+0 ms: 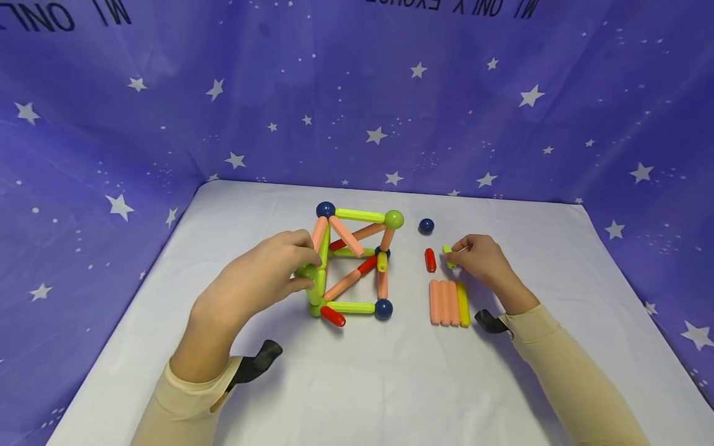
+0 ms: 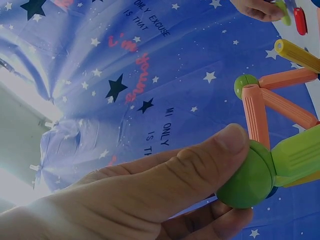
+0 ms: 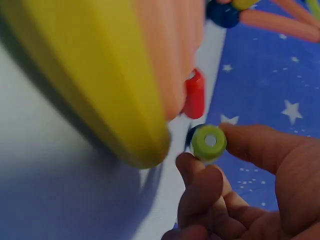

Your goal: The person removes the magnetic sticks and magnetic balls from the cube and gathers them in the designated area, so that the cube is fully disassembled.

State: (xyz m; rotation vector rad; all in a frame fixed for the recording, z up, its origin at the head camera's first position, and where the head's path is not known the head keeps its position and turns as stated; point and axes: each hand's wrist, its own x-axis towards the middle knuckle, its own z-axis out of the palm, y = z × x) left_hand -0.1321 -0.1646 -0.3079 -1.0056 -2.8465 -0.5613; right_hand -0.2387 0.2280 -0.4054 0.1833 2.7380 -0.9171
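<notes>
Magnetic rod-and-ball frame [image 1: 351,266] stands near the middle of the white table [image 1: 357,384], built from green, peach, red and yellow rods joined by dark blue and green balls. The left hand [image 1: 262,279] comes at it from the left and grips the green ball [image 1: 305,271] at the frame's near left corner, thumb and fingers [image 1: 301,240] curled around it. In the left wrist view the thumb [image 2: 220,150] presses on top of that green ball [image 2: 247,177], with a green rod [image 2: 300,155] and a peach rod [image 2: 257,117] running out of it.

To the right of the frame, well apart from it, the right hand [image 1: 482,260] pinches a short green rod [image 1: 449,256] between thumb and fingertips, just above the table. The right wrist view shows the round end of this green rod [image 3: 209,142] held by the fingers [image 3: 200,185], its middle marked by a pale ring.

Just left of that hand lies a short red rod [image 1: 430,260], and behind it a loose dark blue ball [image 1: 426,226] sits by itself. In front of the hand, 4 long rods lie side by side and touching: 3 peach rods [image 1: 444,302] and 1 yellow rod [image 1: 463,303] on the right edge of the row.

Purple cloth printed with white stars [image 1: 357,111] hangs behind and at both sides of the table. Both forearms wear beige sleeves [image 1: 563,365] with a dark strap at each wrist.
</notes>
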